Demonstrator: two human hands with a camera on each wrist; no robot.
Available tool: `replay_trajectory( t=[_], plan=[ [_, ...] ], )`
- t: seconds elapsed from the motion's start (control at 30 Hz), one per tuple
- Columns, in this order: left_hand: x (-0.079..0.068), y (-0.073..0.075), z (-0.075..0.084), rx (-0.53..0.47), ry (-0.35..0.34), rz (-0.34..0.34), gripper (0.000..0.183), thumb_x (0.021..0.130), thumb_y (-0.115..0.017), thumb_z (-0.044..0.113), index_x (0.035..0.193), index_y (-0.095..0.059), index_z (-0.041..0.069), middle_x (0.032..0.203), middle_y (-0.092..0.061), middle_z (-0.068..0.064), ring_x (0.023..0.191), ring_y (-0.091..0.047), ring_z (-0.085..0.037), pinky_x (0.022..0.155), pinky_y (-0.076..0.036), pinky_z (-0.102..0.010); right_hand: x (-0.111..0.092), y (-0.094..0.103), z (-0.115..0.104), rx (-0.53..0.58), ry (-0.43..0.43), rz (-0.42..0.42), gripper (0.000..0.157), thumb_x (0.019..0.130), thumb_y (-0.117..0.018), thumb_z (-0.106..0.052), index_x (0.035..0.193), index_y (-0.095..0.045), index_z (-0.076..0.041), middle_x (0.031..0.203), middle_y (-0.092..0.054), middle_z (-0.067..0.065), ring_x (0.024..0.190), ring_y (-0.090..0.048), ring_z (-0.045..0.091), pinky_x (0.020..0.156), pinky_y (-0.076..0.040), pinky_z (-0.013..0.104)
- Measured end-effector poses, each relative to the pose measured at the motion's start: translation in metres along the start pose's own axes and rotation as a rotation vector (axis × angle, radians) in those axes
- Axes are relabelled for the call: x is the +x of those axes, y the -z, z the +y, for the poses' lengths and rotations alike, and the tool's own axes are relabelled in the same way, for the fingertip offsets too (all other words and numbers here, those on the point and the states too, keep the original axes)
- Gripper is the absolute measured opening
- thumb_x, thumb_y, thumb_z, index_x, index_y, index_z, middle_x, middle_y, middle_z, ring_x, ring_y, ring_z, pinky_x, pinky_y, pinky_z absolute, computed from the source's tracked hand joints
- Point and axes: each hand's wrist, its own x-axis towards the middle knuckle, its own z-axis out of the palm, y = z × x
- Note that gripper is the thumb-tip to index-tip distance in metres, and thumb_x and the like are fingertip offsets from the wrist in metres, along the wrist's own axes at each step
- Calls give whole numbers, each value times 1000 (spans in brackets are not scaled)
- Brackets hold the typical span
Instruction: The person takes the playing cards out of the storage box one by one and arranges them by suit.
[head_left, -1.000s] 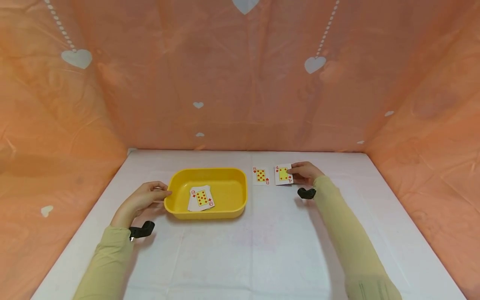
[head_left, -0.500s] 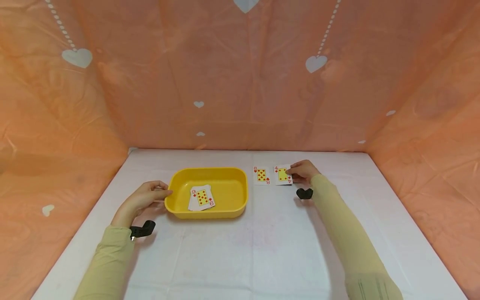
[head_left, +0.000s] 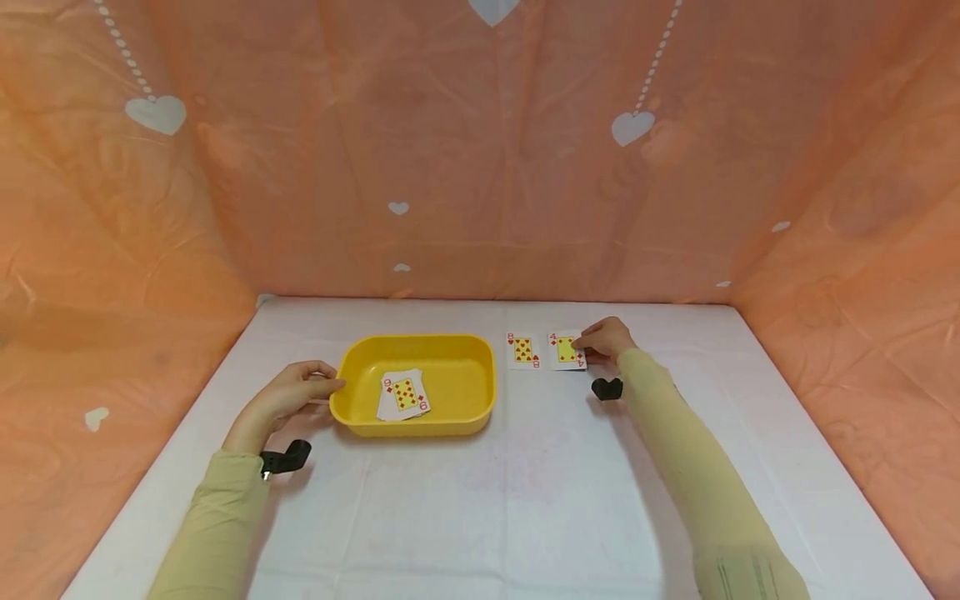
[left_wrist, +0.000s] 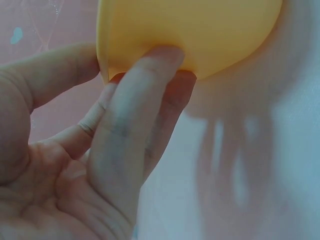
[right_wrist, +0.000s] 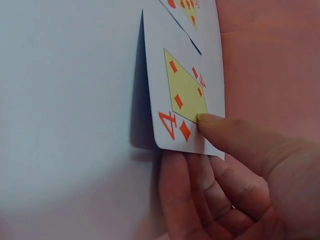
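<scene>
My left hand (head_left: 288, 393) pinches the left rim of a yellow plastic tray (head_left: 450, 427), thumb at the inner edge and fingers against the outer wall, as the left wrist view shows. Inside the tray lies a small pile of playing cards (head_left: 403, 395), the nine of diamonds on top. To the right of the tray, my right hand (head_left: 609, 338) holds the four of diamonds (right_wrist: 186, 95), thumb on its face and fingers beneath. That card is tilted, its near edge casting a shadow on the white cloth. Just left of it lies the eight of hearts (head_left: 522, 351), face up.
A white cloth (head_left: 450, 517) covers the table. Orange curtains (head_left: 480, 167) with white hearts enclose the back and both sides, meeting the table's far edge a short way behind the cards. A black wrist camera (head_left: 285, 457) sticks out from the left wrist.
The right hand and the four of diamonds have shifted very slightly, the hand a little left and away from me. The left hand, tray and other cards have stayed put.
</scene>
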Motion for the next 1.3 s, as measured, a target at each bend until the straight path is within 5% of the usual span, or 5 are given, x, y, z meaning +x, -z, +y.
replay_trajectory(
  t=[0.47,0.67,0.97,1.1,1.3],
  plan=[
    [3,0,2,2,9,3,38,93,-63,21,113,-48,-7,102,-63,-19,87,-65,-22,70,-55,-31,1,-4,0,-46,-10,63,39,82,-75,-8,114,-57,6,100,-61,16,71,-62,16,63,-54,25],
    [3,0,2,10,7,0,39,93,-63,23,114,-49,-7,104,-63,-18,88,-64,-21,71,-55,-30,-4,-5,-1,-23,11,67,35,80,-75,-5,109,-59,7,92,-64,14,67,-63,14,63,-55,27],
    [1,0,0,18,25,6,38,94,-63,24,113,-49,-6,107,-61,-20,89,-64,-22,74,-55,-32,-8,5,-1,18,28,21,33,85,-71,-7,112,-61,8,85,-67,11,68,-64,15,67,-56,28],
    [0,0,1,5,10,-10,39,94,-62,23,115,-48,-7,108,-61,-22,90,-64,-22,74,-55,-33,-19,15,-6,-30,115,-51,33,88,-67,-11,113,-61,10,87,-70,9,72,-64,13,68,-54,27],
    [-1,1,1,14,12,-4,38,94,-62,23,113,-49,-7,101,-63,-15,85,-65,-19,74,-55,-34,-29,21,-21,-34,235,-198,41,92,-61,-12,125,-53,12,112,-65,19,98,-65,23,85,-52,37]
  ],
)
